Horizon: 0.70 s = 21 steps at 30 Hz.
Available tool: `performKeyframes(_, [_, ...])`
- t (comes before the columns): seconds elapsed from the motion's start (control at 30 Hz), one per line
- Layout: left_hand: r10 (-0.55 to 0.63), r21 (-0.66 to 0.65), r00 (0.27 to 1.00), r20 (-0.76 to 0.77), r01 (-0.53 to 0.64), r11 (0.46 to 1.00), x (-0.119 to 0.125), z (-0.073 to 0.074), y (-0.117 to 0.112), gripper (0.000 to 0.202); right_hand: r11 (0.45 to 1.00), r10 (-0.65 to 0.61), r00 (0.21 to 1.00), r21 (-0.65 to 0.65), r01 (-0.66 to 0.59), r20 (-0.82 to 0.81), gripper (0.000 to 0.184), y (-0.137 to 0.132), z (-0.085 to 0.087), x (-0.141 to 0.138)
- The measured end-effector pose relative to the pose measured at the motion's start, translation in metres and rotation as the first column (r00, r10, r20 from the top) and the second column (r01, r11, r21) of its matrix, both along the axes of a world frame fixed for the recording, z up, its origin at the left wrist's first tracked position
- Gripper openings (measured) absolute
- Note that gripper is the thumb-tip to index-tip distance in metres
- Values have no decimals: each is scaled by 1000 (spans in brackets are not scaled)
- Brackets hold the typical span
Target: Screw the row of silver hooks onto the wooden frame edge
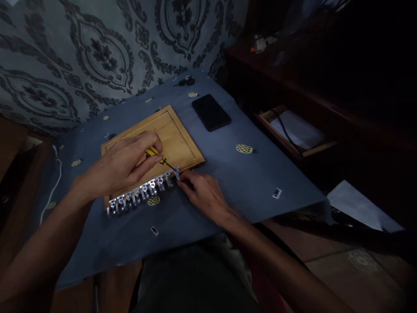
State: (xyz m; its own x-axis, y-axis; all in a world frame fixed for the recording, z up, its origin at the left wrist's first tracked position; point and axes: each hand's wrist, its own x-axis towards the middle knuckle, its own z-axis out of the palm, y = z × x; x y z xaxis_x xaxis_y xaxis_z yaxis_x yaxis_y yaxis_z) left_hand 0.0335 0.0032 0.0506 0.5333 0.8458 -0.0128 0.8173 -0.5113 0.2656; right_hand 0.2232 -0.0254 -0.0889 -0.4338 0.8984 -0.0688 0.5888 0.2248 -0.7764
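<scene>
Left hand (120, 167) closed round yellow screwdriver (153, 152), tip angled down onto hook rail (143, 191) at wooden panel (182, 141) edge; right hand (202, 193) fingertips pinch rail end, apparently steadying it.

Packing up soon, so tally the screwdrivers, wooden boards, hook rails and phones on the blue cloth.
Yellow-handled screwdriver, in the left hand: 1
Wooden board: 1
Metal hook rail, right hand at its end: 1
Black phone: 1
Total: 4
</scene>
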Motion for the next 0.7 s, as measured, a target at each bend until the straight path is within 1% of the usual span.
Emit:
performKeyframes(0.03, [13, 6, 999, 30, -13, 1000, 0, -2, 1, 25, 1000, 3, 1000, -2, -3, 2, 15, 0, 1, 0])
performKeyframes(0.13, [60, 41, 994, 87, -64, 997, 0, -8, 4, 43, 1000, 7, 1000, -11, -7, 7, 16, 0, 2, 0])
performKeyframes(0.23, [108, 109, 991, 73, -116, 987, 1, -13, 4, 50, 1000, 15, 1000, -19, -14, 24, 16, 0, 2, 0])
performKeyframes(0.33, [115, 121, 992, 48, -120, 985, 1, -13, 3, 47, 1000, 16, 999, -12, -15, 28, 15, 0, 3, 0])
performKeyframes(0.5, [76, 10, 997, 15, -76, 997, 0, -1, 2, 32, 1000, 13, 1000, -6, -13, 2, 13, 0, 1, 0])
performKeyframes(0.57, [41, -27, 999, 7, -40, 999, 0, 4, 2, 26, 1000, 10, 1000, -4, -10, -1, 13, 0, 1, 0])
performKeyframes(0.63, [4, -53, 1000, 3, -4, 999, -1, 8, 2, 23, 1000, 7, 1000, -6, -7, 12, 13, 0, 0, 0])
performKeyframes(0.7, [7, -56, 1000, -9, -8, 998, -1, 10, 2, 23, 1000, 10, 1000, -11, -9, 21, 14, 0, 0, 0])
